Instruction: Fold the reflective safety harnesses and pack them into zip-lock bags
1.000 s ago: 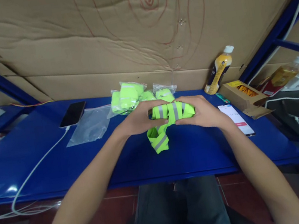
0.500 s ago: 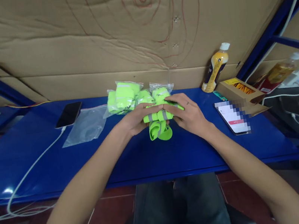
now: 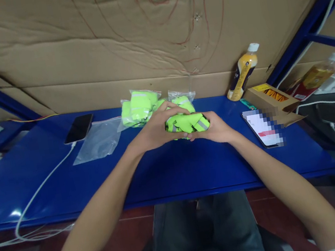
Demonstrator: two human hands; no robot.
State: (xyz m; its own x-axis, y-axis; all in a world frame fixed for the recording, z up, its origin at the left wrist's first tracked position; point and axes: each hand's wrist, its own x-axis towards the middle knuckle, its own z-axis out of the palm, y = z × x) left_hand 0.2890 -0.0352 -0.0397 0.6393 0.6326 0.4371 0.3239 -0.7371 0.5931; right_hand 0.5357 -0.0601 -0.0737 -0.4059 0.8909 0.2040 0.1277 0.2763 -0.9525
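Observation:
Between my two hands is a rolled-up neon yellow-green reflective vest (image 3: 188, 123) with grey stripes, held just above the blue table. My left hand (image 3: 159, 124) wraps its left side, fingers over the far edge and underneath. My right hand (image 3: 217, 127) closes round the right end. Behind my hands lie clear bags packed with the same neon fabric (image 3: 142, 106), and one more such bag (image 3: 183, 99) to the right. An empty clear zip bag (image 3: 98, 140) lies flat on the left.
A phone (image 3: 78, 129) on a white cable (image 3: 43, 181) lies at the left. On the right are a yellow drink bottle (image 3: 243, 72), an open cardboard box (image 3: 273, 100) and a lit phone (image 3: 261, 128). A cardboard panel (image 3: 82, 67) stands along the back of the blue table (image 3: 176, 179).
The strip of fabric that hung loose below the bundle is now gathered into a compact roll. Both hands have shifted from pressing on top to gripping its sides.

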